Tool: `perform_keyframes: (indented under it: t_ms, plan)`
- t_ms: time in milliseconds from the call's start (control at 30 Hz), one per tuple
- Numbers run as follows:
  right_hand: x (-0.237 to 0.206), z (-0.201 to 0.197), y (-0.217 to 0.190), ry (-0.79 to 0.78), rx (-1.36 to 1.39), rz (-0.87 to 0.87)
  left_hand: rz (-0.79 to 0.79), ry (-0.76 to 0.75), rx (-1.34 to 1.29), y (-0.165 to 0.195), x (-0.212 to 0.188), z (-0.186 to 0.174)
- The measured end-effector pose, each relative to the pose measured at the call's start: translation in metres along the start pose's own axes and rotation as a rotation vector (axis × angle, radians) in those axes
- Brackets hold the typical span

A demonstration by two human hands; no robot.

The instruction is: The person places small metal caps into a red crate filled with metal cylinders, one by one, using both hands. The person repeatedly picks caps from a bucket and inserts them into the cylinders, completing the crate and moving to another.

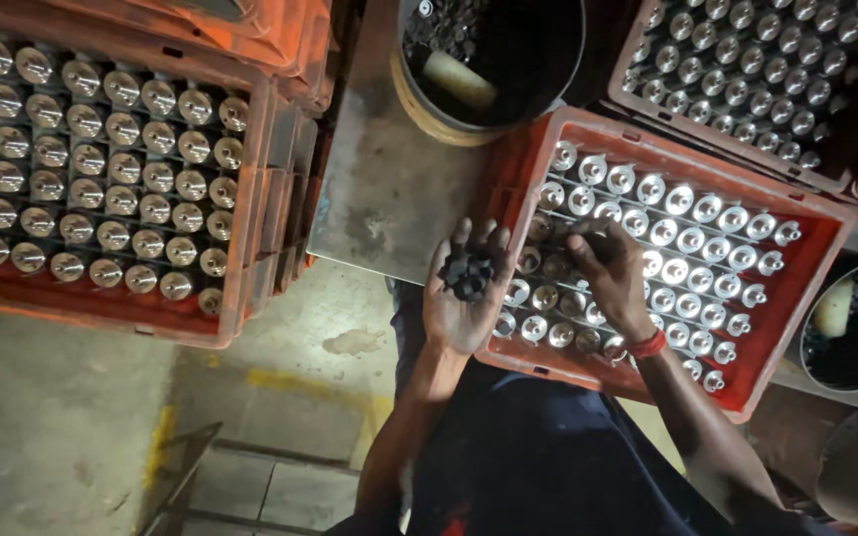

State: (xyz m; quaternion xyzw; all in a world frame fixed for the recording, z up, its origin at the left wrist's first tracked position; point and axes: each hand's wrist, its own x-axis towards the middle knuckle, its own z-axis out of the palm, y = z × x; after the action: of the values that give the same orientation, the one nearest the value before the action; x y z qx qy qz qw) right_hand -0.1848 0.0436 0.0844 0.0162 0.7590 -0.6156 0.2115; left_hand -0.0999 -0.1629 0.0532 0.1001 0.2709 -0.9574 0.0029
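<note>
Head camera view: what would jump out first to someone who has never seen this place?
Probably the red crate at centre right, packed with rows of shiny round metal parts, and a similar full crate on the left. Next, the left hand, palm up and cupping a small heap of black pieces, beside the right hand reaching down among the parts. A dark round bucket sits above, at top centre.
</note>
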Motion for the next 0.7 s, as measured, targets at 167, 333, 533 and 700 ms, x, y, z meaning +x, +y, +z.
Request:
perform_keyframes:
  t_ms: [167, 333, 533, 700]
  plan:
    - [0.004, -0.002, 0.004, 0.067, -0.115, -0.008, 0.022, -0.01, -0.036, 0.005, -0.002, -0.003]
    - [0.018, 0.014, -0.009, 0.009, -0.745, -0.583, 0.045, -0.011, -0.011, 0.008, 0.0, -0.002]
    - [0.031, 0.031, -0.039, -0.139, -0.924, -0.575, 0.024, -0.044, 0.007, 0.004, 0.004, -0.001]
    - [0.01, 0.028, -0.066, -0.003, -0.733, -0.588, 0.047, 0.016, 0.066, -0.007, 0.01, 0.005]
